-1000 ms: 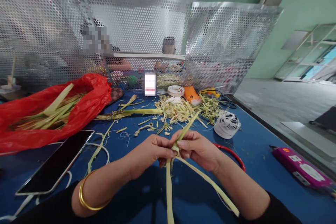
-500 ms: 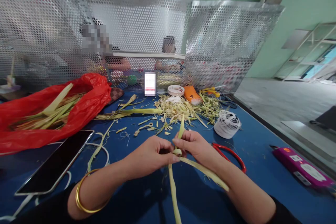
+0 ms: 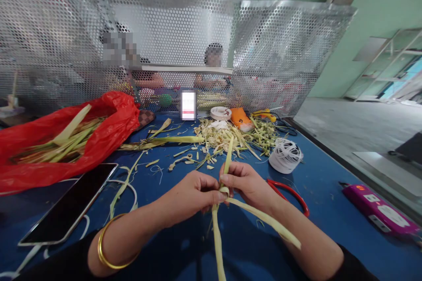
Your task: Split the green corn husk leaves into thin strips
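Observation:
Pale green-yellow leaf strips (image 3: pixel 218 241) meet in a small looped fold between my hands, over the near middle of the blue table. My left hand (image 3: pixel 201 191) is closed, thumb and fingers pinching the strips just below the fold. Closed as well, my right hand (image 3: pixel 242 180) pinches them at the upper side of the fold. One end points up past the right fingers, one hangs down toward me, and another runs right across my right forearm. The fingertips partly hide the fold. Red-handled scissors or pliers (image 3: pixel 293 195) lie beside my right wrist, their working end hidden.
A red plastic bag (image 3: pixel 121 109) of long leaves lies at left, with a black tablet-like device (image 3: pixel 72 202) and white cable nearer. Leaf scraps (image 3: pixel 220 134), a white strip roll (image 3: pixel 285 156) and a purple device (image 3: pixel 379 210) lie right. Behind a perforated metal screen (image 3: pixel 171 22) sit people.
Both hands stay at nearly the same spot, still pinching the leaf strips. The right-hand strip end now reaches farther right and lower, and the fold has shifted slightly right.

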Tool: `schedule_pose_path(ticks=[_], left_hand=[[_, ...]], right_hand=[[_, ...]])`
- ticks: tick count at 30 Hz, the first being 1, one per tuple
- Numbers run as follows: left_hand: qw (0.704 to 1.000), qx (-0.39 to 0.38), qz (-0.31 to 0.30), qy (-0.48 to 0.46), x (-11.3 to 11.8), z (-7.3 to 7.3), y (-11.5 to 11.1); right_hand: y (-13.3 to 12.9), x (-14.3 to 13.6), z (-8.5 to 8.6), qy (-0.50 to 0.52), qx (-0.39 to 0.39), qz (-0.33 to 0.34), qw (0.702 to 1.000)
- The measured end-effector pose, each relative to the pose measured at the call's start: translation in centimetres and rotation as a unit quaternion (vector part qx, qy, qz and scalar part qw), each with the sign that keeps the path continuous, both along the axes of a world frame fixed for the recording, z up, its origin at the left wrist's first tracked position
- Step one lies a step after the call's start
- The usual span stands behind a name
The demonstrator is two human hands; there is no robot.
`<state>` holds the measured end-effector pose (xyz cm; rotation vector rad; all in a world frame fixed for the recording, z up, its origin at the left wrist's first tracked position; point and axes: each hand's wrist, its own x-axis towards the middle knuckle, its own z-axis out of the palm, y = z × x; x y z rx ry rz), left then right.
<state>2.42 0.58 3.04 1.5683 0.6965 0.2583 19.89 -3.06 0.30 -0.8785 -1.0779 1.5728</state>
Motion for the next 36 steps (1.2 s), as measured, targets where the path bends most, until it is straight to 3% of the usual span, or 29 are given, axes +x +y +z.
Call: schedule_pose_path(ticks=[6, 12, 18, 23, 27, 29, 31, 36], left_hand=[[0.987, 0.141, 0.017, 0.069, 0.1, 0.3, -0.3], [0.996, 0.063, 0.019, 0.067, 0.1, -0.3, -0.3], [0.998, 0.040, 0.018, 0.052, 0.2, -0.8, -0.4], [0.995, -0.022, 0.093, 0.027, 0.3, -0.4, -0.1], [0.989, -0.008, 0.146, 0.013, -0.1, -0.3, 0.9], [0.988, 0.001, 0.151, 0.018, -0.2, -0.3, 1.3], [0.990, 0.005, 0.141, 0.021, -0.2, -0.4, 1.4], [0.991, -0.015, 0.135, 0.005, -0.3, -0.7, 1.4]], right_hand=[[0.3, -0.4, 0.4, -0.102, 0.009, -0.037, 0.994], [0.2, -0.9, 0.7, -0.155, 0.008, -0.066, 0.986], [0.2, -1.2, 0.3, -0.215, 0.046, -0.127, 0.967], [0.6, 0.1, 0.7, -0.178, 0.048, -0.062, 0.981], [0.3, 1.7, 1.7, -0.185, 0.015, 0.036, 0.982], [0.1, 2.2, 1.9, -0.232, 0.023, 0.061, 0.971], [0.0, 2.4, 1.8, -0.303, 0.079, 0.040, 0.949], [0.5, 1.8, 1.0, -0.472, 0.309, -0.089, 0.821]])
